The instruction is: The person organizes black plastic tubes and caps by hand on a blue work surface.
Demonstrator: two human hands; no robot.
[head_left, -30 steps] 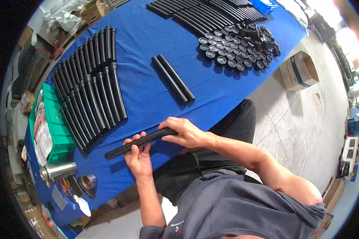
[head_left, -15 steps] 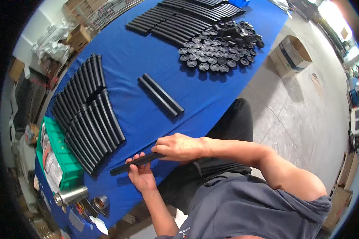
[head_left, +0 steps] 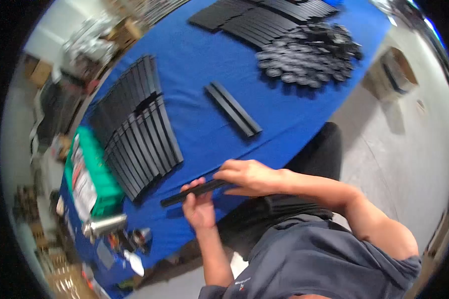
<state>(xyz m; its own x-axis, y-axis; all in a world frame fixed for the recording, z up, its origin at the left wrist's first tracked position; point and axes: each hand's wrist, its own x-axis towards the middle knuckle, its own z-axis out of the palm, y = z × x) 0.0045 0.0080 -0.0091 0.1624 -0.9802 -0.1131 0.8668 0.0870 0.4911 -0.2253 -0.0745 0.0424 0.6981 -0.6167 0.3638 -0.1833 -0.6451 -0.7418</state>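
Note:
A black tube (head_left: 200,190) lies slantwise between my two hands, just over the near edge of the blue table. My left hand (head_left: 200,205), palm up, has its fingers and thumb wrapped around the tube's middle. At the tube's upper right end, my right hand (head_left: 249,178) closes its fingers around it from above, hiding that end. Beyond my hands, a pair of black tubes (head_left: 233,109) lies side by side on the blue cloth (head_left: 194,134). To the left, many similar tubes (head_left: 147,137) are laid in two rows. Motion blur softens the details.
A heap of black round caps (head_left: 304,57) sits toward the back, near more rows of black tubes (head_left: 254,22). At left stand a green crate (head_left: 105,182) and a metal cylinder (head_left: 105,225). A cardboard box (head_left: 390,74) is on the floor at right.
My view has swung, so the whole scene sits farther right and slightly higher. Both hands stay on the tube; the right hand's fingers look a little looser and straighter.

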